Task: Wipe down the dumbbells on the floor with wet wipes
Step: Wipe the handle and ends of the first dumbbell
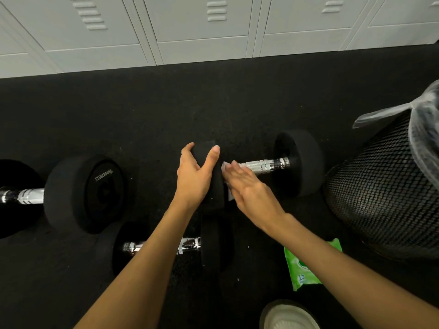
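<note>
Head view, looking down. The central dumbbell (262, 166) is shown lying on the black floor (166, 110) at the middle of the frame, its handle running from 9 to 3 o'clock. Its near head is gripped by the left hand (194, 176), the fingers and thumb being curled over the top of the rim. A white wet wipe (225, 166) is pressed against the inner face of that head, where the handle begins, by the right hand (251, 195); the fingers appear to be held straight and flat, although motion blur leaves the thumb unclear. A second dumbbell (83, 193) is seen at 9 o'clock, well apart from the first. A third dumbbell (190, 245) lies at 6 o'clock and is crossed by the left forearm. A green pack of wet wipes (304, 274), at 5 o'clock, is partly covered by the right forearm. A black mesh bin (380, 198) with a clear plastic liner (425, 129) stands at 3 o'clock, just beside the far head. Grey lockers (202, 43) line the 12 o'clock edge, and a pale shoe (287, 317) is cut by the lower edge.
</note>
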A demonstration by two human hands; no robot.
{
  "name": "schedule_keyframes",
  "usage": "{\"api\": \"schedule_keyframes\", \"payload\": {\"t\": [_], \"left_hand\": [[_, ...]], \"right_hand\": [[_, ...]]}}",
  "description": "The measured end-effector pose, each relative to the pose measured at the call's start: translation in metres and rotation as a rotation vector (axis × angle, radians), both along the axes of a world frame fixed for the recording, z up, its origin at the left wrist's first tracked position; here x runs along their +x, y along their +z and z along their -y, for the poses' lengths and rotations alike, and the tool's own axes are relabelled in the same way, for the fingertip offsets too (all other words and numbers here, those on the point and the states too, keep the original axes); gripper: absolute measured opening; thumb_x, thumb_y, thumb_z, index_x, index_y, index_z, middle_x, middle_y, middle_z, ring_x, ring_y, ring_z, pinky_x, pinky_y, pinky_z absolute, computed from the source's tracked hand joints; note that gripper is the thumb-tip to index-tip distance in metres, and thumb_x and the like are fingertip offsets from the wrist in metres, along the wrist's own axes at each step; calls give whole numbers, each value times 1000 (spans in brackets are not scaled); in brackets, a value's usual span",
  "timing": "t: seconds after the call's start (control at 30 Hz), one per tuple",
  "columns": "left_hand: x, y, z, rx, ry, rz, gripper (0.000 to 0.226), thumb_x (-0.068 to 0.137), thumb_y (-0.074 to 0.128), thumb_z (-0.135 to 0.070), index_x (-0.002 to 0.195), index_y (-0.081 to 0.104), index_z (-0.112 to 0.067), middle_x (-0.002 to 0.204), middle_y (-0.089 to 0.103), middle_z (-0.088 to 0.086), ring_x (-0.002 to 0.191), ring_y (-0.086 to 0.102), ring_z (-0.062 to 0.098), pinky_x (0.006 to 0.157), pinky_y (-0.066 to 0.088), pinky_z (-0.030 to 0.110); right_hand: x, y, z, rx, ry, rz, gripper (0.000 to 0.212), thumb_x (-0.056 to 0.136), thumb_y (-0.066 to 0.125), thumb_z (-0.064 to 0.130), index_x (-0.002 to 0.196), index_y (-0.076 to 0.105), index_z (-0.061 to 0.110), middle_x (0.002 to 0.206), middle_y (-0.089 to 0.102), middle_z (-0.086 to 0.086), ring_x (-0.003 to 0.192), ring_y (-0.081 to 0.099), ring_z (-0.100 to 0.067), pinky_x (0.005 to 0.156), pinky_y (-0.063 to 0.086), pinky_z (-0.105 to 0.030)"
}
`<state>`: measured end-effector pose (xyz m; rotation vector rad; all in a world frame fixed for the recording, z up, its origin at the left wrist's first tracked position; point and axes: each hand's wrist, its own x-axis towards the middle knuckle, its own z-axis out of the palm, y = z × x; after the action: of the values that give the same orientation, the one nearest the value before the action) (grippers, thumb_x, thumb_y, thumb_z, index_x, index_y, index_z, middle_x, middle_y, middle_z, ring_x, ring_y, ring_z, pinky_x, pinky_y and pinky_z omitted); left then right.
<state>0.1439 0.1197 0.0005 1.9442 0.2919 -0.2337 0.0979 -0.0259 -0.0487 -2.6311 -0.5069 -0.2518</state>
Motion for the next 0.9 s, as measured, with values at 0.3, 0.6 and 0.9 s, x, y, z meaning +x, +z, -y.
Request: {"api": "schedule_keyframes", "payload": {"t": [0.3,0.6,0.9], "left_hand": [[-1,2,1,-12,2,-2,76,86,57,-56,146,27,-19,127,45,-6,115,45,9,100,39,27],[0,3,2,7,21,-5,74,86,56,-55,145,29,-18,96,49,-17,98,55,6,93,46,27],[4,0,3,-6,20,-23,73,87,56,-53,145,29,-18,86,45,-20,79,50,-3,73,41,16]], "right_hand": [[-27,-10,4,7,45,-13,51,82,63,-5,131,53,1,135,56,-14,125,53,-24,106,36,-36],[7,17,-27,1923,-969,-841,41,85,34,-8,114,61,-4,106,65,-20,102,61,-28,97,45,-37],[24,18,-28,2357,-726,-863,46,67,31,-5,106,56,-8,107,59,-26,92,62,-34,80,57,-36]]}}
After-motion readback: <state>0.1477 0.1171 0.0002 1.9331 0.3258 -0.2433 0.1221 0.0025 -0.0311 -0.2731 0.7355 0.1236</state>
